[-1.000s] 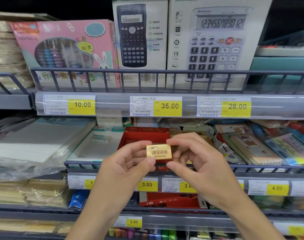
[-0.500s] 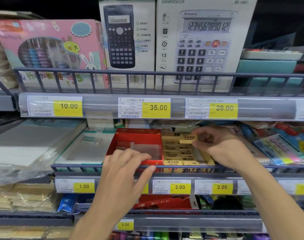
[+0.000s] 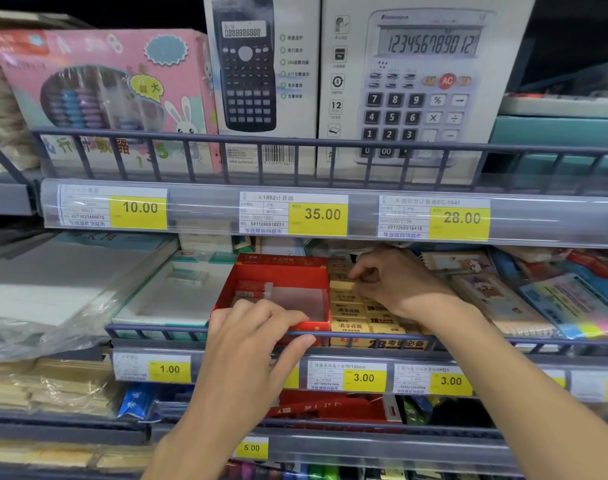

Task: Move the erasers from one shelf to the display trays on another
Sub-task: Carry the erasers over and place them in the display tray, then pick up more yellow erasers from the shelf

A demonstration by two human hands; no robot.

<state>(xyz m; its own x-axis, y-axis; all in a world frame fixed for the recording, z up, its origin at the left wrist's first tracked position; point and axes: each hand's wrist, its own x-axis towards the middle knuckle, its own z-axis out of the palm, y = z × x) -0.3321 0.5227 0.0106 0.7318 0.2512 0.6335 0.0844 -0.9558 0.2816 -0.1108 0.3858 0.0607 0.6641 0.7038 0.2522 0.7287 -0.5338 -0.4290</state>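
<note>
Under my right grip [image 3: 387,284]: eraser [image 3: 342,285] pinched, tray [image 3: 378,342] below | light, stiff; hold short edges | left grip [image 3: 257,327] empty, resting on rail [image 3: 364,336]

We see two hands, the left hand [image 3: 257,344] and the right hand [image 3: 396,282], both bare, with no gloves, rings or bracelets that we can make out. Both forearms are uncovered as far as the bottom edge; no sleeve or cuff shows. Our fingernails look short and unpainted. The wrists carry no watch.
</note>
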